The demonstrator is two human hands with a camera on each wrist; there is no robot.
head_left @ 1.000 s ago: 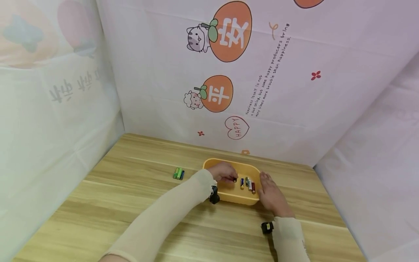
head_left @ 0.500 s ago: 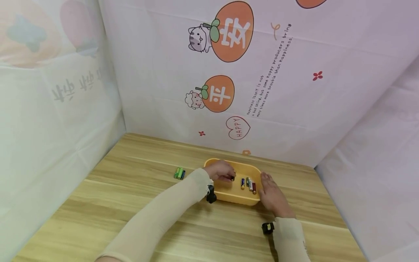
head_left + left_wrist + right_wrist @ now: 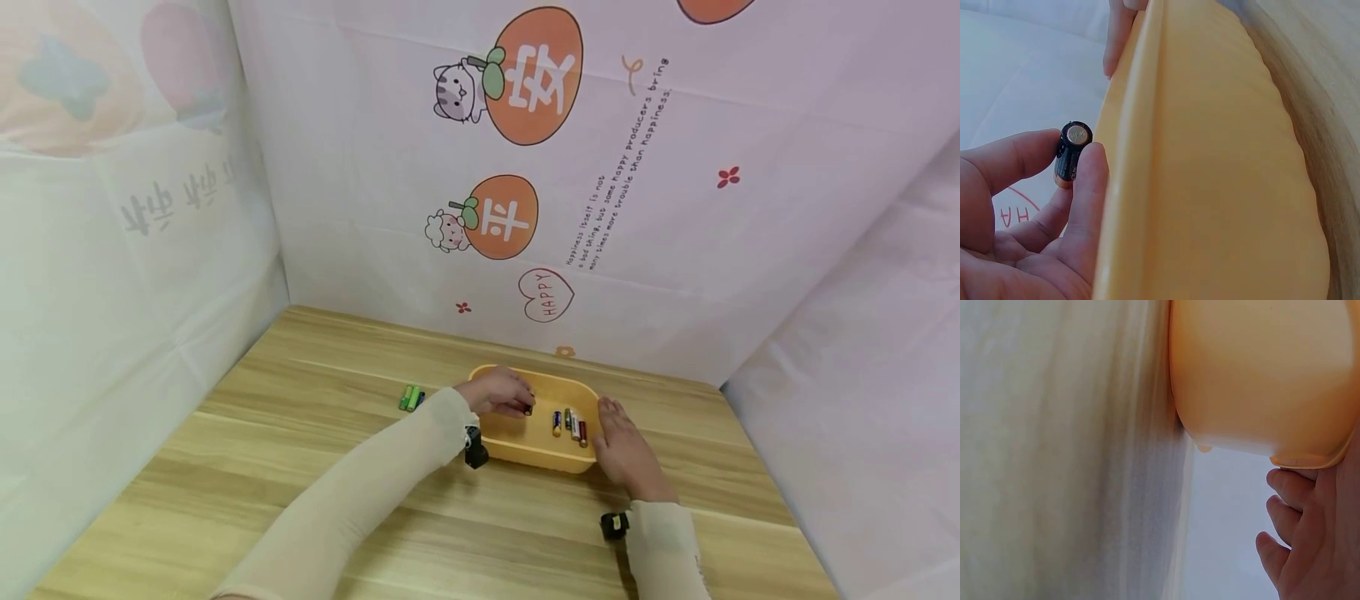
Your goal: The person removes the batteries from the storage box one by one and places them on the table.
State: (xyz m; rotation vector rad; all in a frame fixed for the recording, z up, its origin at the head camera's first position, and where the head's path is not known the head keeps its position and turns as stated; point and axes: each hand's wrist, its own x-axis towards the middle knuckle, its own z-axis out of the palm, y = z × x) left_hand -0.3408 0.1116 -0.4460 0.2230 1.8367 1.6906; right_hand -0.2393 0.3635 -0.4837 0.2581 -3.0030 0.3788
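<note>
My left hand (image 3: 501, 392) reaches over the left part of a yellow plastic bin (image 3: 517, 455) and pinches a black battery (image 3: 1070, 153) with a copper-coloured end between thumb and fingertips. The battery's flat silver end faces the left wrist camera. My right hand (image 3: 625, 442) rests against the bin's right end, fingers extended along the rim; the right wrist view shows those fingers (image 3: 1285, 515) beside the bin's outer wall. Inside the bin, towards the right, lie a blue-and-gold battery (image 3: 557, 423), a white battery (image 3: 575, 427) and a red battery (image 3: 582, 433), with a dark one beside them.
Left of the bin, green batteries (image 3: 410, 397) lie side by side on the wooden table (image 3: 330, 375), with a dark blue one partly hidden by the left sleeve. A printed white cloth (image 3: 645, 308) hangs behind the table. Each wrist carries a small black camera (image 3: 476, 447).
My left hand has drawn slightly left inside the bin with the black battery, its sleeve now overlapping the dark blue battery on the table. The right hand stays at the bin's end.
</note>
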